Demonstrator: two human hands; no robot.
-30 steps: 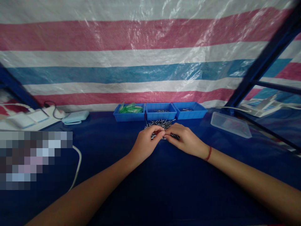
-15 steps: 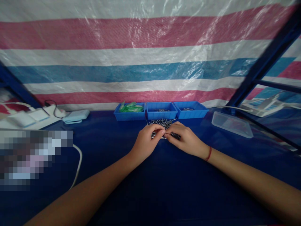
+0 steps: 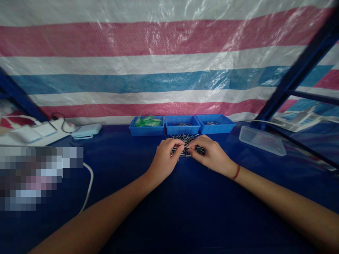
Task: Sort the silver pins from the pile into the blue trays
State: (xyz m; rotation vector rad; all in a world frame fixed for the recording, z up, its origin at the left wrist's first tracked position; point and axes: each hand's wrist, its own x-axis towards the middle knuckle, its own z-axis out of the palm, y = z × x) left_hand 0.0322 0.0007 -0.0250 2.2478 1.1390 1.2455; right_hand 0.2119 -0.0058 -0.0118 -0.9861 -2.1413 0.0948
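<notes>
The left hand (image 3: pixel 166 154) and right hand (image 3: pixel 213 154) hide the sides of a pile of slim metal pins (image 3: pixel 183 138), and fingertips cover both ends of a single metal pin (image 3: pixel 186 146), so its full length and exact shape are hard to make out. A pixelated block (image 3: pixel 34 176) masks whatever lies far to the left of the pile, and the forearms run out of view.

The single metal pin sits over the pile, bridging the two hands; thumb and fingers pinch it from either side. Dark pieces show beneath the right palm, but whether they touch it I cannot tell.

The pins in the pile are thin, straight and glossy, some silvery, some dark, lying crisscross on a smooth dark blue surface (image 3: pixel 185 208). Just behind the pile stand three ribbed blue plastic bins: the left bin (image 3: pixel 147 131) has crinkled green plastic film (image 3: pixel 149 121), while the middle bin (image 3: pixel 183 130) and right bin (image 3: pixel 218 128) contain thin metal pieces too small to identify. Well right of the pile lies a translucent, shallow plastic lid or tray (image 3: pixel 262 141). Behind everything hangs a shiny woven plastic sheet (image 3: pixel 148 83), striped red, white and blue.
</notes>
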